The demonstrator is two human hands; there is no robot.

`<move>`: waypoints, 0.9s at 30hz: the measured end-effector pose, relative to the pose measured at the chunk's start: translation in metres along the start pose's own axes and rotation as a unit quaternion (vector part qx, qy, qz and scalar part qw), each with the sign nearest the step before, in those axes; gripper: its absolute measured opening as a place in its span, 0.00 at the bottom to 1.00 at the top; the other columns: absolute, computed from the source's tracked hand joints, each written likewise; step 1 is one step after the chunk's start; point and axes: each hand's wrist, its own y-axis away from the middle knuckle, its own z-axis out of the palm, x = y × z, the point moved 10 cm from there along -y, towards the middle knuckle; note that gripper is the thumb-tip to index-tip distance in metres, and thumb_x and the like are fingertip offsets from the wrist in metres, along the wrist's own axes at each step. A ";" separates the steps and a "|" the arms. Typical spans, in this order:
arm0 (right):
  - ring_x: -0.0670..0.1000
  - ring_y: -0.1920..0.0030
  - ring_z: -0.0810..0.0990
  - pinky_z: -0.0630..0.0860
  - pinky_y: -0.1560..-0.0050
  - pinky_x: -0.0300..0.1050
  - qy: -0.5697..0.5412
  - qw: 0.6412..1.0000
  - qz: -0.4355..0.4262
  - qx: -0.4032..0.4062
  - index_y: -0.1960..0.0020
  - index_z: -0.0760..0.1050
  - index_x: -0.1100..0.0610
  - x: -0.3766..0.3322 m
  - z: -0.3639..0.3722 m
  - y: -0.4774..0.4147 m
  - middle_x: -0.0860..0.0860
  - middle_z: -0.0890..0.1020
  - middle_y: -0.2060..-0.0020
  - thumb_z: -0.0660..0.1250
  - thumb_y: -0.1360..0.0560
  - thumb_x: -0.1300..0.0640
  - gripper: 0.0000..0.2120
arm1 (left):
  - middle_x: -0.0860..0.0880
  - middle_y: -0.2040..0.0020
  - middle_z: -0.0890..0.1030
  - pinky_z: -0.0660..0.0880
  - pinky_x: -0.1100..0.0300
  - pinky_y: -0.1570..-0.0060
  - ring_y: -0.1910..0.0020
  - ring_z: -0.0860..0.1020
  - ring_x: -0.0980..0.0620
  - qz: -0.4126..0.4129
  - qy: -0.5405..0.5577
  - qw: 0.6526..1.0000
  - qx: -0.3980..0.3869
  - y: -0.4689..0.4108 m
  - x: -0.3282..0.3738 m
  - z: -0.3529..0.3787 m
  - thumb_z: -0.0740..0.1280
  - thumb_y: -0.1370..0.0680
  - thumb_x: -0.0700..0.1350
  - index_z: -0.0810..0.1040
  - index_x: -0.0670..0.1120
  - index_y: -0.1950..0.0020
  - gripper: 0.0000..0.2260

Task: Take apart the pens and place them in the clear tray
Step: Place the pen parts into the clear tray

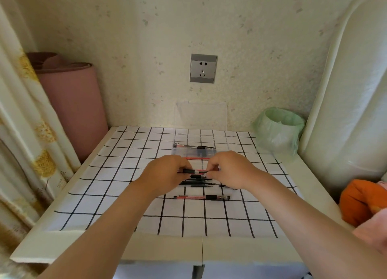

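Note:
A pen with a black grip is held crosswise over the table's middle; my left hand grips its black end and my right hand pinches the other end. Below the hands lies a bundle of black pens and refills. Nearer to me a whole red pen with a black cap lies flat on the cloth. The clear tray stands at the back with its lid up against the wall; pen parts lie in it.
A white cloth with a black grid covers the table. A green-lined waste bin stands at the back right, a rolled pink mat at the back left, an orange soft thing at the right edge.

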 end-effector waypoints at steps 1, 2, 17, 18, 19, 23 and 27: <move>0.45 0.55 0.78 0.76 0.54 0.44 -0.004 1.000 0.000 0.000 0.51 0.82 0.47 -0.001 0.000 0.000 0.43 0.81 0.55 0.70 0.26 0.47 0.06 | 0.58 0.51 0.82 0.78 0.55 0.49 0.52 0.78 0.57 -0.002 -0.007 1.000 -0.006 -0.001 -0.001 0.002 0.67 0.22 0.50 0.81 0.59 0.45 0.08; 0.45 0.54 0.78 0.75 0.54 0.43 -0.007 1.000 0.000 -0.001 0.51 0.83 0.47 0.000 0.000 0.000 0.42 0.81 0.55 0.71 0.26 0.47 0.06 | 0.57 0.52 0.82 0.78 0.55 0.50 0.54 0.78 0.57 -0.005 -0.014 1.000 -0.010 -0.002 -0.002 0.004 0.67 0.22 0.50 0.81 0.59 0.46 0.07; 0.47 0.52 0.80 0.77 0.51 0.44 0.078 0.996 0.032 -0.016 0.49 0.82 0.47 0.019 0.012 0.005 0.43 0.83 0.54 0.70 0.26 0.49 0.07 | 0.53 0.54 0.81 0.72 0.68 0.61 0.57 0.78 0.56 -0.013 -0.011 0.996 -0.090 -0.002 -0.005 0.035 0.70 0.25 0.46 0.82 0.54 0.47 0.08; 0.48 0.52 0.81 0.77 0.50 0.45 0.086 0.996 0.030 -0.024 0.49 0.82 0.47 0.017 0.016 0.004 0.44 0.83 0.53 0.70 0.26 0.49 0.07 | 0.53 0.54 0.81 0.72 0.68 0.61 0.56 0.78 0.56 -0.010 -0.012 0.995 -0.094 -0.002 -0.004 0.036 0.70 0.25 0.46 0.82 0.54 0.47 0.08; 0.48 0.51 0.81 0.78 0.50 0.45 0.094 0.995 0.028 -0.030 0.48 0.83 0.47 0.017 0.019 0.004 0.44 0.83 0.53 0.69 0.25 0.49 0.08 | 0.53 0.53 0.81 0.73 0.67 0.59 0.56 0.78 0.56 -0.008 -0.012 0.995 -0.097 -0.002 -0.004 0.036 0.70 0.25 0.46 0.82 0.53 0.47 0.08; 0.49 0.50 0.80 0.77 0.49 0.46 0.108 0.993 0.031 -0.041 0.45 0.82 0.47 0.019 0.020 0.002 0.44 0.82 0.51 0.69 0.25 0.49 0.09 | 0.53 0.51 0.81 0.76 0.63 0.54 0.53 0.78 0.55 -0.007 -0.026 0.995 -0.100 -0.001 -0.002 0.035 0.71 0.26 0.46 0.81 0.53 0.44 0.11; 0.47 0.50 0.79 0.75 0.52 0.44 0.085 0.996 0.030 -0.011 0.49 0.81 0.46 0.019 0.009 0.000 0.42 0.82 0.52 0.67 0.25 0.48 0.07 | 0.56 0.50 0.80 0.73 0.62 0.55 0.52 0.76 0.56 -0.001 -0.059 0.995 -0.078 -0.002 -0.005 0.032 0.71 0.27 0.49 0.79 0.55 0.43 0.12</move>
